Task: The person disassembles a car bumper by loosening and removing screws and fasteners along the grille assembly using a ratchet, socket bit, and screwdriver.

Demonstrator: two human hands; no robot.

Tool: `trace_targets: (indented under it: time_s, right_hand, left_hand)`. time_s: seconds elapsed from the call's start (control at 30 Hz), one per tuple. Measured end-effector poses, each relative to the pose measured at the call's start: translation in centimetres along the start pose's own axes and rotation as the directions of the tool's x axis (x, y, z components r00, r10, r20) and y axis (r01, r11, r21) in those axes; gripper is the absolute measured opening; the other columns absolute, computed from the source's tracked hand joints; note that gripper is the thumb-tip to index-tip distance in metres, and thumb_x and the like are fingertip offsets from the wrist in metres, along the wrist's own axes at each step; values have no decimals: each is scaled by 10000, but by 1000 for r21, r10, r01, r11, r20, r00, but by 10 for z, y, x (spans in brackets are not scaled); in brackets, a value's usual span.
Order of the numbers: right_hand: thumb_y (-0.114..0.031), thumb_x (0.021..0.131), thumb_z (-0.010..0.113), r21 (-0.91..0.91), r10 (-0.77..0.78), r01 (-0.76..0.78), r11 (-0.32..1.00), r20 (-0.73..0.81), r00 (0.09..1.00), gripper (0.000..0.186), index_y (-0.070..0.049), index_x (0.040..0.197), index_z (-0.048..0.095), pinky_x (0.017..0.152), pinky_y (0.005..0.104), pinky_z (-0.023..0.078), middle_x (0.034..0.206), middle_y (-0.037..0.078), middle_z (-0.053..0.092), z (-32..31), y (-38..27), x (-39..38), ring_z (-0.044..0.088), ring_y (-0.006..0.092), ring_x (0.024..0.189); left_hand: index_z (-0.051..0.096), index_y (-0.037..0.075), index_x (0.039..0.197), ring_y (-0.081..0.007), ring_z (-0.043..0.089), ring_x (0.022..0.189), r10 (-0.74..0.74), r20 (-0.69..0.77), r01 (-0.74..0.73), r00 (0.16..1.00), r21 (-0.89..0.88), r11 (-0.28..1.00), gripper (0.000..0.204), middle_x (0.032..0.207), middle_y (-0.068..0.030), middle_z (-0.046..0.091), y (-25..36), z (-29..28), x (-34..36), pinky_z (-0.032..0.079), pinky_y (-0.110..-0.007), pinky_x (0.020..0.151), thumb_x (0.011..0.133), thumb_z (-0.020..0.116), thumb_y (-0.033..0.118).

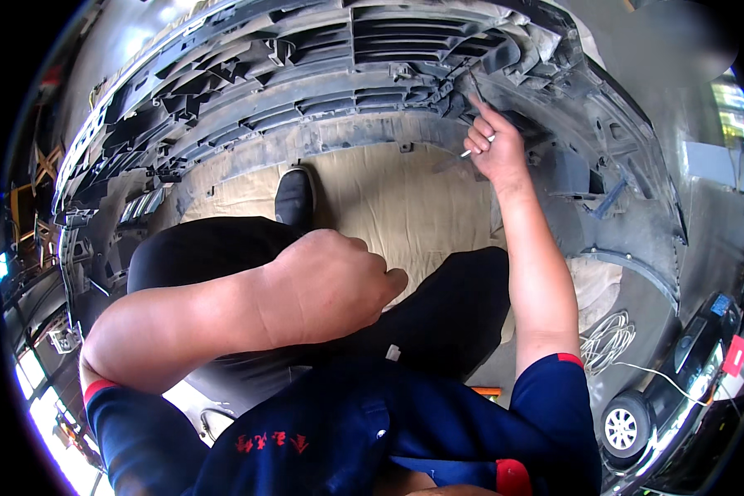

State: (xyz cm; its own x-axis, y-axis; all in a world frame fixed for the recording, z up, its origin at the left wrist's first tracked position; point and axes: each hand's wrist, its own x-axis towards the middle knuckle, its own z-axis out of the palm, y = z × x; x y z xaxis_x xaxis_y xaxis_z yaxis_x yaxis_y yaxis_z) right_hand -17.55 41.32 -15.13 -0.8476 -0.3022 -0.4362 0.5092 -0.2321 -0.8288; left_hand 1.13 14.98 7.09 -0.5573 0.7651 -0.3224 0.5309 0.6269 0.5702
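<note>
A large dark, dusty car bumper [388, 41], its ribbed inner side showing, curves around me on brown padding [397, 190]. My right hand [492, 140] is at the bumper's inner right part, index finger pointing forward, other fingers curled around a thin white stick [467, 152], perhaps a tool's shaft. My left hand [339, 281] is curled into a fist over my dark-trousered legs; whatever it holds, if anything, is hidden.
My dark shoe [296, 194] rests on the padding. At the right lie a coiled white cable [608, 339] and, beyond it, a dark car [694, 364] with a wheel [624, 422]. Shelving or frames [41, 190] stand at the far left.
</note>
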Motion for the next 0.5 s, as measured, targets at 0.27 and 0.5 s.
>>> trace_targets:
  time_s: [0.27, 0.5]
  right_hand:
    - [-232, 1020, 567, -946, -683, 320, -55, 270, 679, 305, -88, 1274, 657, 523, 303, 339, 611, -62, 377, 5, 3, 0, 350, 112, 501]
    - [-162, 982, 656, -618, -376, 261, 742, -61, 924, 308, -39, 1264, 668, 546, 292, 380, 630, -37, 488, 12, 3, -6, 422, 74, 553]
  left_hand:
    - [611, 81, 849, -257, 682, 689, 57, 7, -58, 998, 54, 997, 120, 700, -57, 644, 3, -1, -3, 548, -390, 619, 809, 676, 173]
    - [617, 68, 844, -238, 694, 706, 90, 26, -92, 996, 121, 988, 77, 694, -58, 644, 0, -5, -3, 551, -363, 603, 830, 625, 144]
